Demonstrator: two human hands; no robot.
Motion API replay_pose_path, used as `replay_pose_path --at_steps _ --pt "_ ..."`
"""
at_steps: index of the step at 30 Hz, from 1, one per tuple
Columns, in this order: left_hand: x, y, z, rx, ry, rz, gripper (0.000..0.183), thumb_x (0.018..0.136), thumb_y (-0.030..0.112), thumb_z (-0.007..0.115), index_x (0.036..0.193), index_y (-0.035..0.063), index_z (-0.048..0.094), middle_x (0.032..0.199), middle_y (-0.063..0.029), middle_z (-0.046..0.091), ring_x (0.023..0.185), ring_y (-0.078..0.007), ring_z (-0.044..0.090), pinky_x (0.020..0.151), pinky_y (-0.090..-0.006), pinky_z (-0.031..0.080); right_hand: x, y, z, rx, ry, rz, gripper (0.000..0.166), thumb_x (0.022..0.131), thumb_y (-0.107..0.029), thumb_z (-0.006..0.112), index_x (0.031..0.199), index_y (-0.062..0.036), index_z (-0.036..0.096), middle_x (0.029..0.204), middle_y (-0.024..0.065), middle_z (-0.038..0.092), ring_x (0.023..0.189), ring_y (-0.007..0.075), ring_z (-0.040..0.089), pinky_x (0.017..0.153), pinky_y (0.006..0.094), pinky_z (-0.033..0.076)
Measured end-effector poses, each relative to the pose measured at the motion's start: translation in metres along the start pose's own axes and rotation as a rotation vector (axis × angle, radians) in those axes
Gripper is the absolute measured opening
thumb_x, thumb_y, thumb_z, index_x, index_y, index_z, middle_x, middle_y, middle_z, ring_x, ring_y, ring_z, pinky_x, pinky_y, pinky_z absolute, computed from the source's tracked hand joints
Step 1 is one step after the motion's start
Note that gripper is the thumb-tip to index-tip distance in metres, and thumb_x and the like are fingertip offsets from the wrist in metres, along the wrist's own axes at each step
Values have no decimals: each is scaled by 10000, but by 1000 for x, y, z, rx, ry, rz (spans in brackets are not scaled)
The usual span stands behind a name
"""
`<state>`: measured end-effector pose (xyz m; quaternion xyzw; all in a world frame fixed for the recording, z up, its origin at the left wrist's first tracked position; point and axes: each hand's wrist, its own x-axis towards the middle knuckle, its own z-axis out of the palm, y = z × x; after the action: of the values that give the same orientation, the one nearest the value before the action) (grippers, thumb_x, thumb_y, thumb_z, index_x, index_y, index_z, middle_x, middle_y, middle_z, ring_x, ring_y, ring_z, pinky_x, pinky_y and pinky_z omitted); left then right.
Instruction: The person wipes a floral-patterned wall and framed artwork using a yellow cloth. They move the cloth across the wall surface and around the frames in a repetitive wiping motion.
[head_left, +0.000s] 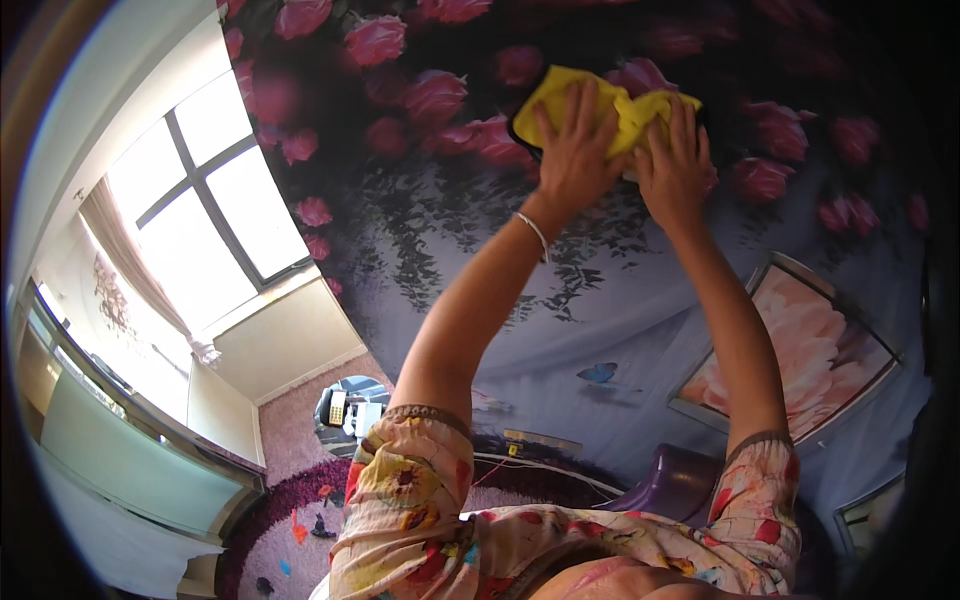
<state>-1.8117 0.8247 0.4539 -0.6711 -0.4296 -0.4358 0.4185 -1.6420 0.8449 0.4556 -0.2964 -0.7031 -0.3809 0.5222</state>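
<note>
Both arms reach up against a wall covering (420, 247) printed with pink roses on a dark and lilac ground. My left hand (577, 146) lies with spread fingers on the left part of a yellow cloth (555, 101). On the cloth's right part rests my right hand (675, 157), its fingers pressing a bunched fold. The cloth lies against the printed wall, with a dark edge showing at its left and right sides. What is under the cloth is hidden. A thin white band circles my left wrist.
A framed flower picture (802, 352) hangs at the right, below the hands. Lower down are a purple glossy seat (667, 480), white cables (555, 466) and a small table (341, 442) with a telephone. Small items lie on the round rug (270, 555). A window (202, 187) stands at the left.
</note>
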Motion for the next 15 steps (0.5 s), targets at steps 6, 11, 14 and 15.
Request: replay_pose_path --at_steps 6,11,14,15 --pt "-31 -98 -50 126 41 -236 922 788 577 708 1451 15 398 1586 -314 118 1476 -473 124 1046 -773 77 49 -81 54 146 63 -124 471 897 -272 595 1320 -69 566 1531 167 381 1442 325 323 1153 525 243" --pt "-127 -125 -57 156 -34 -388 1001 764 521 756 1453 -66 329 1577 -358 64 1475 -511 67 1030 -783 71 5 -148 72 299 -105 -245 450 883 -229 611 1297 -56 583 1540 158 378 1450 311 319 1162 505 239" --pt "-165 -110 -53 101 -94 -361 888 757 450 776 1324 -143 437 1575 -359 64 1469 -531 51 1028 -786 78 -32 -153 71 305 -200 -270 448 881 -220 616 1299 -62 583 1545 158 375 1454 311 314 1161 508 237" --pt "-171 -106 -51 42 -102 -330 798 761 423 772 1285 -110 494 1569 -366 70 1462 -545 48 1022 -793 79 -41 -148 69 295 -214 -258 446 884 -219 615 1300 -63 582 1546 160 373 1455 315 313 1161 509 236"
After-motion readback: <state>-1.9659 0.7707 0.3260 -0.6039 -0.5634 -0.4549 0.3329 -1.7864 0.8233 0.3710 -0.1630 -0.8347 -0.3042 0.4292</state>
